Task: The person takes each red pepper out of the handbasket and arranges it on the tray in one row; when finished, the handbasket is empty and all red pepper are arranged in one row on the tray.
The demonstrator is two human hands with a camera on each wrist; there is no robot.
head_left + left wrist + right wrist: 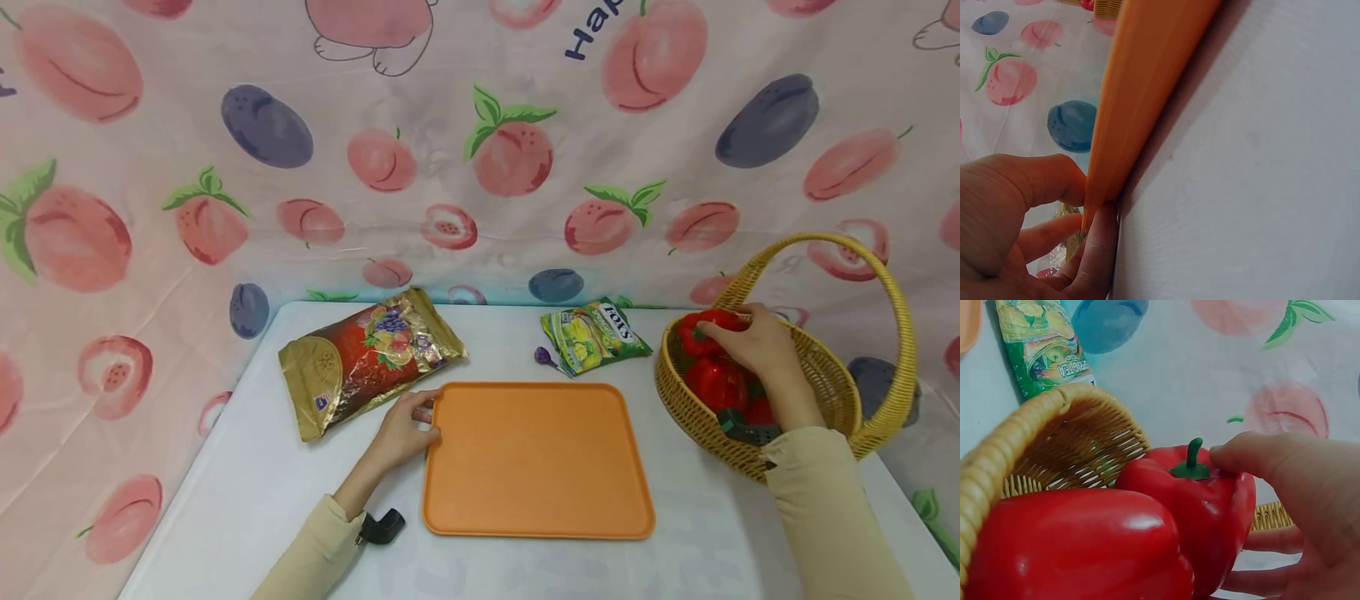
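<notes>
My left hand [405,429] grips the left rim of the orange tray [536,458]; in the left wrist view the thumb and fingers [1099,250] are at the tray's edge. On the right, my right hand [767,346] is in the yellow wicker basket [825,375], holding a red bell pepper [1179,500]. The thumb lies beside its green stem, and the fingers go round its far side. A second red bell pepper [1079,544] lies in front of it in the basket, with more red below, partly hidden by the wrist.
Behind the tray on the left lies a gold and red candy bag [375,358]. A green Fox's candy bag [596,333] and a purple-wrapped lollipop [546,357] lie behind its right side. The basket's tall handle [903,333] arches over its right side. A fruit-print cloth [450,167] hangs behind the table.
</notes>
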